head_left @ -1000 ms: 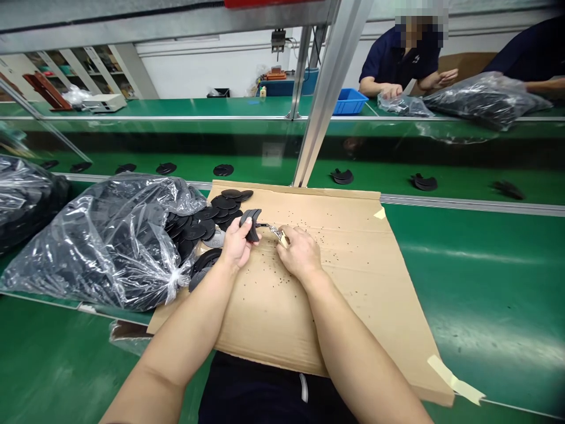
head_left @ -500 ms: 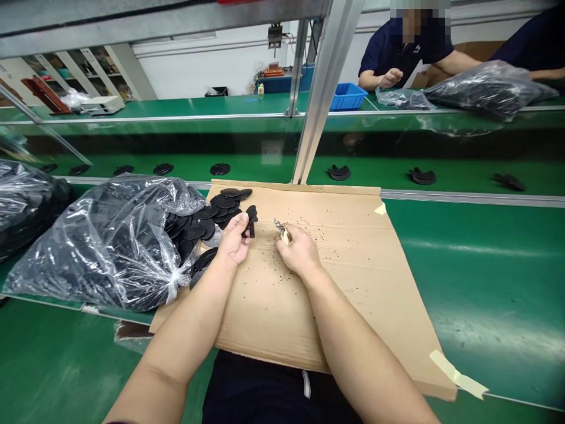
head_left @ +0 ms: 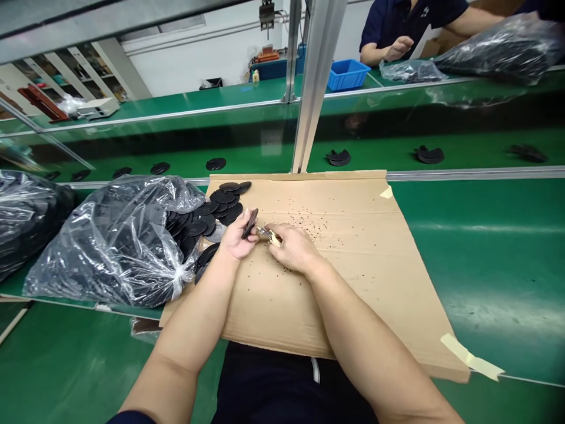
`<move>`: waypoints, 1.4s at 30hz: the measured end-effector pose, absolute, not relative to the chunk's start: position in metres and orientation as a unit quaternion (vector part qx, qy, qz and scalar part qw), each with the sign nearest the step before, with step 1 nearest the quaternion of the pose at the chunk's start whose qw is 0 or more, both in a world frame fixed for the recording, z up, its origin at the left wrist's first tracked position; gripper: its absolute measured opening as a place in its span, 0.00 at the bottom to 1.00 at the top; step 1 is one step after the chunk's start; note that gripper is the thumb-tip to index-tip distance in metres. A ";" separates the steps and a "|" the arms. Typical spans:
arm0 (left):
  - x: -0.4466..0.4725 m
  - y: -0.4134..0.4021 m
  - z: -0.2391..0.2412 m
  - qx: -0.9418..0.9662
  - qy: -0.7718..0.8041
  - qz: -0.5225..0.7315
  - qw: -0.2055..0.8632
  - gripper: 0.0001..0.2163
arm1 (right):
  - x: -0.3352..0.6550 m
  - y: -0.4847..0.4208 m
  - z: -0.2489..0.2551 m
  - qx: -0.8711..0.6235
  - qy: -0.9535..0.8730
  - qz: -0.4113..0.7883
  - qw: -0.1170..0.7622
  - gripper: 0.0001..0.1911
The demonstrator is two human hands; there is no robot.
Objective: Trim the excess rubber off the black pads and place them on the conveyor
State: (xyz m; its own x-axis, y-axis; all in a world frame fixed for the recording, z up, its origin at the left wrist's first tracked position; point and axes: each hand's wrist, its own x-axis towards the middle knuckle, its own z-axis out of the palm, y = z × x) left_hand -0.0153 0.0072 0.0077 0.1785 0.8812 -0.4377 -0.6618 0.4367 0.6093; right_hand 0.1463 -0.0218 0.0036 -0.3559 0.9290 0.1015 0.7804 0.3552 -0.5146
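Note:
Pinched in my left hand (head_left: 237, 237) is a black plastic part (head_left: 250, 224), turned nearly edge-on. My right hand (head_left: 295, 247) is closed round a small pair of nippers (head_left: 267, 234) with pale handles. Their metal jaws point left and meet or nearly meet the edge of the black part; exact contact is too small to tell. Both hands are above a cardboard sheet (head_left: 362, 294) strewn with tiny black scraps. Left of my left hand lies a pile of flat black discs (head_left: 224, 197), spilling from a clear plastic bag (head_left: 119, 247).
Another filled bag (head_left: 30, 218) stands at far left. Behind the cardboard, a green conveyor belt (head_left: 273, 162) carries spaced black parts, and a metal post (head_left: 311, 88) rises at its edge. Across it are a blue bin (head_left: 348, 75) and a co-worker (head_left: 410, 35). Tape (head_left: 472, 356) holds the cardboard's corner.
The nippers have moved left to the black part, bringing my hands closer together. The part has turned in my left hand. My view has shifted slightly; belt parts at right have moved rightward.

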 end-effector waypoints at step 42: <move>-0.015 0.008 0.003 0.161 0.350 0.511 0.768 0.05 | 0.159 -0.012 0.000 -0.451 -0.494 0.621 0.408 0.17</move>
State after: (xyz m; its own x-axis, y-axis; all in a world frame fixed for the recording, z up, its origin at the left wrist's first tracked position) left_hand -0.0145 0.0085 0.0028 0.2326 0.8986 -0.3721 -0.6727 0.4250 0.6057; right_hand 0.1587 -0.0125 0.0000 -0.2596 0.9529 -0.1569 -0.0611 -0.1784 -0.9821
